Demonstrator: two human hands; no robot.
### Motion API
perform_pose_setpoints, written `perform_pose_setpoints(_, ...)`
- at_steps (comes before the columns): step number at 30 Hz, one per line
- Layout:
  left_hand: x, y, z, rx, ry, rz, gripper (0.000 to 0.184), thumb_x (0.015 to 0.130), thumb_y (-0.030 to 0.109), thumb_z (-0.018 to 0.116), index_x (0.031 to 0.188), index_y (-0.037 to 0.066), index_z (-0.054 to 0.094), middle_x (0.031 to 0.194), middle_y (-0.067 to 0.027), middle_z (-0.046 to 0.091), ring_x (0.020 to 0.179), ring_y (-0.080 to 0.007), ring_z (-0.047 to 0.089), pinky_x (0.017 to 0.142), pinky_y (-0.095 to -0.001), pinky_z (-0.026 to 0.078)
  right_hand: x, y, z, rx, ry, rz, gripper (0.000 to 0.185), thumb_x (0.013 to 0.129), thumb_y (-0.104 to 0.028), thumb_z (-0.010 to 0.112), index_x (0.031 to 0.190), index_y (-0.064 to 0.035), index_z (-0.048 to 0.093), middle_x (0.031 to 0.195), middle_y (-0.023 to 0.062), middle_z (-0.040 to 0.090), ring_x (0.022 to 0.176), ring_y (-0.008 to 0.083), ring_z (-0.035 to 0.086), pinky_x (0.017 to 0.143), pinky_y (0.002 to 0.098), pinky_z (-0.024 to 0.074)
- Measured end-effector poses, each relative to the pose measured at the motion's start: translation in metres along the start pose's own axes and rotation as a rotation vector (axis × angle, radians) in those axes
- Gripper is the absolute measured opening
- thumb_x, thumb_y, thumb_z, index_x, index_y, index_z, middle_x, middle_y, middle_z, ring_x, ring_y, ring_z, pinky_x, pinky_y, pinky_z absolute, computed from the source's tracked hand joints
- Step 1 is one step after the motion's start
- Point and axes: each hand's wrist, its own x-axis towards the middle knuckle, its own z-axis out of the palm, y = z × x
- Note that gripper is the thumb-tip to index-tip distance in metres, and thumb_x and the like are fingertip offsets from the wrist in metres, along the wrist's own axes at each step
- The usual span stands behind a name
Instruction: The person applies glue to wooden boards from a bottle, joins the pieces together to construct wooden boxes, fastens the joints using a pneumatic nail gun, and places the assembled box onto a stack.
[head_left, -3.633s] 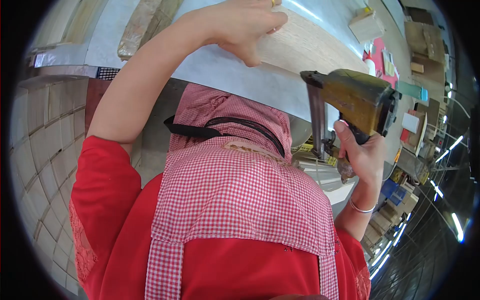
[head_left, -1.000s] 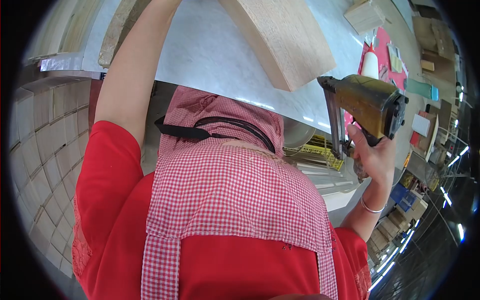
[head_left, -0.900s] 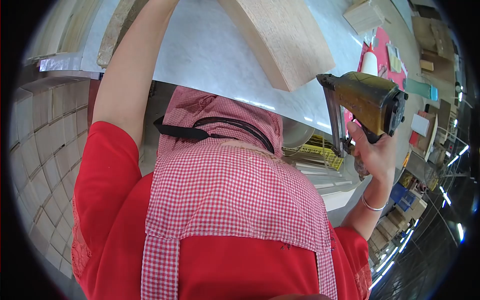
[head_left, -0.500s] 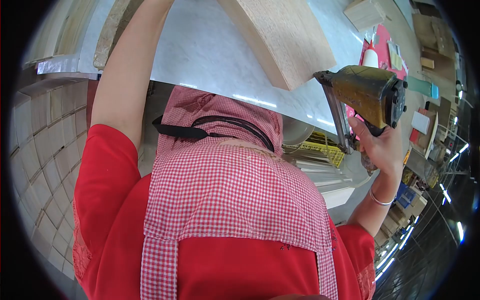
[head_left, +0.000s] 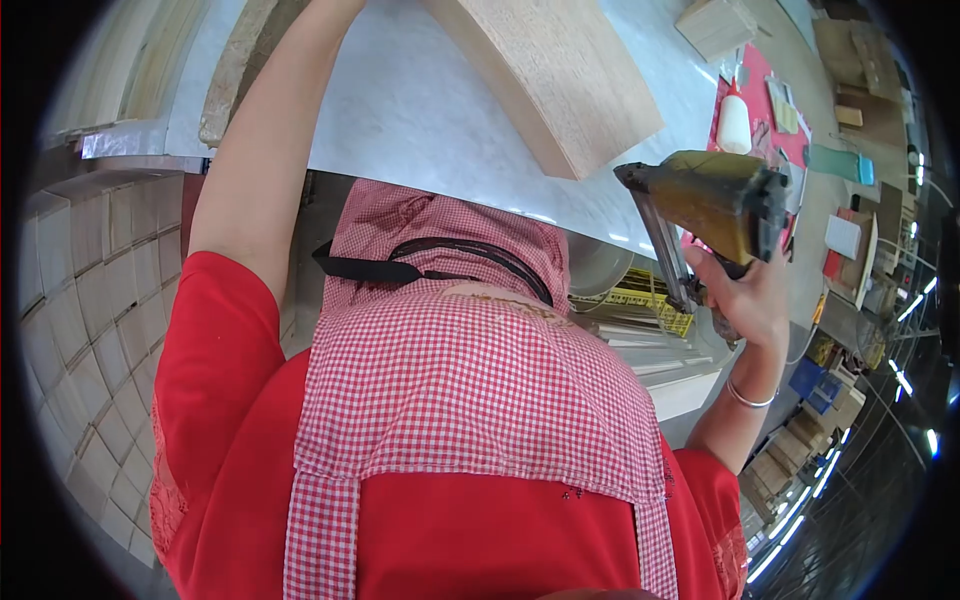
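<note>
My right hand (head_left: 740,295) is wrapped round the handle of a yellow-and-black nail gun (head_left: 710,195), held beyond the table's front edge with its nose pointing left. Left of the nail gun, a thick pale wooden piece (head_left: 560,80) lies at an angle on the light marbled table (head_left: 400,110). My left arm reaches to the top edge of the picture, and the fingers of that hand are out of frame. Close beside the left forearm lies a rough wooden strip (head_left: 238,70).
A white glue bottle (head_left: 734,122) lies on a red sheet (head_left: 757,80) at the right. Behind it is a wooden block (head_left: 716,28). Stacked wooden pieces (head_left: 90,300) fill the left side. Below the table is a yellow crate (head_left: 650,298).
The wooden piece has turned and its near end now shows, while my left hand has gone out past the top edge. Lately the nail gun has shifted slightly left.
</note>
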Motion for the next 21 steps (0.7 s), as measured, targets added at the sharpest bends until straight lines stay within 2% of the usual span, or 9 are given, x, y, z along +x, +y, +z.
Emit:
perform_pose_setpoints(3,-0.014,0.004,-0.007,0.103,0.006,0.002,0.029,0.080,0.026,0.072,0.096,0.002,0.067,0.084,-0.0152,0.071,0.078,-0.0252,0.068,0.073,-0.0361,0.052,0.002,0.005,0.003,-0.031,0.042,0.001,0.026,0.084,-0.018,0.077,0.100,-0.0007,0.066,0.067,-0.0007,0.060,0.047,0.0054,0.050,0.041,0.0227,0.0367)
perform_pose_setpoints(5,-0.038,0.018,-0.025,0.254,0.033,-0.081,0.046,0.077,0.032,0.077,0.106,0.000,0.063,0.107,-0.0248,0.067,0.103,-0.0341,0.065,0.089,-0.0442,0.051,0.006,0.002,-0.004,-0.071,0.055,0.120,0.025,0.083,-0.017,0.077,0.097,0.0006,0.066,0.067,0.0004,0.061,0.049,0.0067,0.052,0.044,0.0240,0.0396)
perform_pose_setpoints(7,-0.072,0.020,-0.052,0.478,-0.062,0.078,0.039,0.088,0.040,0.065,0.096,0.002,0.058,0.084,-0.0150,0.063,0.078,-0.0329,0.061,0.071,-0.0419,0.049,0.007,0.000,-0.016,-0.138,0.064,0.377,0.024,0.082,-0.015,0.078,0.092,0.0027,0.066,0.067,0.0025,0.063,0.053,0.0091,0.055,0.051,0.0265,0.0455)
perform_pose_setpoints(9,-0.113,0.053,-0.073,0.608,-0.310,0.044,0.041,0.091,0.043,0.061,0.086,0.004,0.054,0.076,-0.0127,0.063,0.074,-0.0362,0.060,0.068,-0.0444,0.047,0.008,0.020,-0.027,-0.128,0.131,0.388,0.024,0.082,-0.016,0.078,0.090,0.0023,0.065,0.064,0.0015,0.061,0.049,0.0084,0.052,0.047,0.0263,0.0426)
perform_pose_setpoints(11,-0.138,0.109,-0.082,0.756,-0.576,-0.212,0.033,0.085,0.033,0.069,0.087,0.002,0.058,0.100,-0.0078,0.068,0.102,-0.0282,0.062,0.082,-0.0468,0.045,0.006,0.039,-0.037,-0.104,0.233,0.395,0.024,0.083,-0.018,0.078,0.087,0.0016,0.065,0.059,-0.0003,0.058,0.041,0.0071,0.047,0.039,0.0259,0.0368)
perform_pose_setpoints(12,-0.145,0.116,-0.080,0.750,-0.583,-0.207,0.033,0.085,0.033,0.069,0.087,0.002,0.058,0.100,-0.0078,0.068,0.102,-0.0282,0.062,0.082,-0.0468,0.045,0.002,0.040,-0.040,-0.108,0.238,0.402,0.024,0.083,-0.018,0.078,0.087,0.0016,0.065,0.059,-0.0003,0.058,0.041,0.0071,0.047,0.039,0.0259,0.0368)
perform_pose_setpoints(14,-0.152,0.124,-0.077,0.780,-0.339,0.309,0.039,0.081,0.042,0.073,0.087,0.006,0.058,0.109,-0.0128,0.067,0.102,-0.0326,0.061,0.086,-0.0476,0.044,-0.006,0.041,-0.044,0.006,0.258,0.344,0.024,0.084,-0.020,0.077,0.087,0.0012,0.065,0.059,-0.0007,0.057,0.040,0.0066,0.046,0.038,0.0251,0.0360)
perform_pose_setpoints(19,-0.149,0.151,0.006,0.495,-0.483,0.844,0.059,0.066,0.045,0.083,0.101,0.002,0.062,0.137,-0.0261,0.051,0.125,-0.0396,0.049,0.109,-0.0537,0.034,-0.019,0.032,-0.037,0.060,0.256,0.294,0.025,0.086,-0.021,0.076,0.089,0.0012,0.065,0.059,-0.0012,0.056,0.040,0.0049,0.046,0.037,0.0234,0.0352)
perform_pose_setpoints(21,-0.147,0.142,0.047,0.533,-0.217,1.062,0.064,0.069,0.041,0.082,0.110,-0.002,0.059,0.133,-0.0316,0.051,0.127,-0.0423,0.048,0.106,-0.0551,0.038,-0.021,0.033,-0.039,0.046,0.235,0.319,0.026,0.087,-0.021,0.076,0.093,0.0016,0.065,0.062,-0.0006,0.057,0.041,0.0052,0.046,0.038,0.0234,0.0355)
